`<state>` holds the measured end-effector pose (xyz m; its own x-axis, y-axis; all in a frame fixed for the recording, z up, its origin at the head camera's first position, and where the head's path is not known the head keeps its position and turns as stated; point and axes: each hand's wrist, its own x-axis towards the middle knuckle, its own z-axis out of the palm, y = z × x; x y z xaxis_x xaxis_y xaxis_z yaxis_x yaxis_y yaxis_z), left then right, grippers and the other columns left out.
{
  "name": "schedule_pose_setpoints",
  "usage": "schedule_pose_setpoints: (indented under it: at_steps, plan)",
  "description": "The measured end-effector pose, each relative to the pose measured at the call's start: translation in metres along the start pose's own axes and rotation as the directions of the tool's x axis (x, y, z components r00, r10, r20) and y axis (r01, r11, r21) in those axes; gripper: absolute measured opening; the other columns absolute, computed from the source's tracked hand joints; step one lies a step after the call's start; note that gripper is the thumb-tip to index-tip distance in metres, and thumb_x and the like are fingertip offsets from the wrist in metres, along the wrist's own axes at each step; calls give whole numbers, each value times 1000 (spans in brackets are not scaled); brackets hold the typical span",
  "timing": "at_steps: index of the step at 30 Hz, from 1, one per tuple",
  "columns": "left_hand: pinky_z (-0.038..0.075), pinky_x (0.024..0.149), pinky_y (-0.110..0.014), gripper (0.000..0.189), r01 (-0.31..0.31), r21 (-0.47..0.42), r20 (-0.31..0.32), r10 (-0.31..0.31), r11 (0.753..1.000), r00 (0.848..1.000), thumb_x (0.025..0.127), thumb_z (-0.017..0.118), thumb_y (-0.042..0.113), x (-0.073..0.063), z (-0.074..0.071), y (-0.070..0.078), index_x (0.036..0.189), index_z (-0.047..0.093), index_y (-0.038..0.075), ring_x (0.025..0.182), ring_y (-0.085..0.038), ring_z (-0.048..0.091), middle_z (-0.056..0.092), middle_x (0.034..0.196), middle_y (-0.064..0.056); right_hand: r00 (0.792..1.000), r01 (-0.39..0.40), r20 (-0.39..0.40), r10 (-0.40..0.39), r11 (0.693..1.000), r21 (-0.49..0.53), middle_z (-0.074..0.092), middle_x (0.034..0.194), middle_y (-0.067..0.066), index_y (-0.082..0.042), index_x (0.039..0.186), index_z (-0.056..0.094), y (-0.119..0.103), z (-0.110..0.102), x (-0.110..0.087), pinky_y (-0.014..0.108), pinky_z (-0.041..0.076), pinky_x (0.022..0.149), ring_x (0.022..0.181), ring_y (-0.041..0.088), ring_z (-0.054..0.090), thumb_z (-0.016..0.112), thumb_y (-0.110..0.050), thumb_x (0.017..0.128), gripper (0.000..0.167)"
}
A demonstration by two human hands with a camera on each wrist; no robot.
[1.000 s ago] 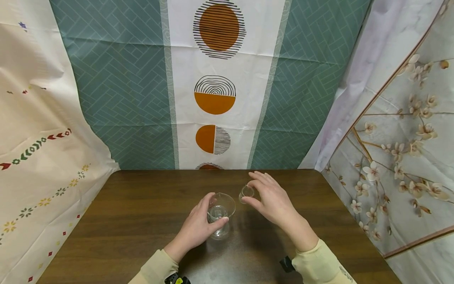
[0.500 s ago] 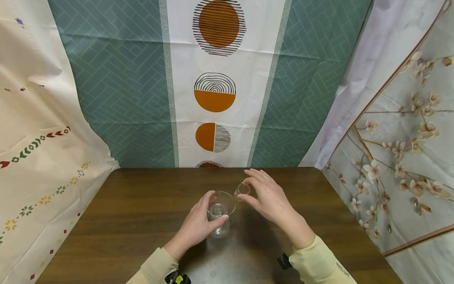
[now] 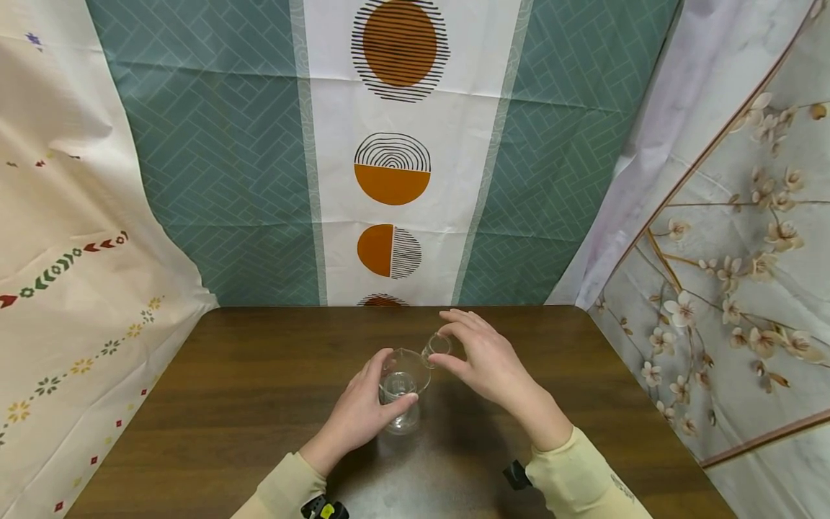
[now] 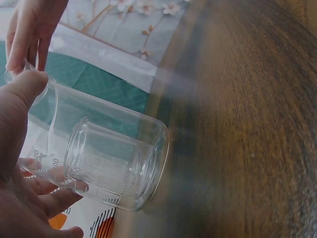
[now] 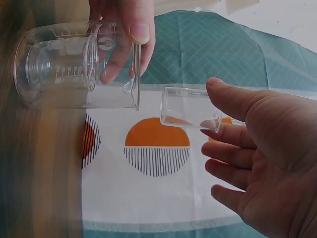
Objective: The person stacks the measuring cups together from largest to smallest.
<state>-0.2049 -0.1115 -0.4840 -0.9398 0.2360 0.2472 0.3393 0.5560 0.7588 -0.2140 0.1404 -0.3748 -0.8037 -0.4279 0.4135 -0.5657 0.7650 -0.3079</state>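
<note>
My left hand [image 3: 363, 407] grips a large clear glass beaker [image 4: 116, 106] that stands upright on the table, thumb and fingers around its upper part. Inside it sits a smaller beaker [image 4: 106, 158] with printed markings. The right hand [image 3: 489, 367] pinches a small clear glass beaker [image 5: 185, 106] near its rim between thumb and index finger, other fingers extended. In the right wrist view, that small beaker's base faces the large beaker's mouth with a short gap between them. From the head view, it overlaps the right side of the large rim.
A dark brown wooden table [image 3: 259, 375] lies under both hands. Behind it hangs a green and white cloth [image 3: 246, 180] with orange circles. A cream cloth [image 3: 97, 324] flanks the left side and a floral cloth [image 3: 733, 288] the right.
My right hand has moved left with the small beaker, bringing it to the large beaker's rim. The left hand and the large beaker have stayed nearly still.
</note>
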Motion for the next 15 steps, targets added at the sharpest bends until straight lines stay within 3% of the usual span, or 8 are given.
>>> schedule_pose_setpoints:
  at_steps: [15]
  plan:
    - [51,107,-65,91,-4,4,0,4,1000,1000,94,87,55,0,0,-1,162,43,15,136,-40,61,64,148,-11,999,6,35,-7,1000,23,61,159,6,-10,122,78,-9,4,3,55,40,124,153,37,50,90,-39,95,41]
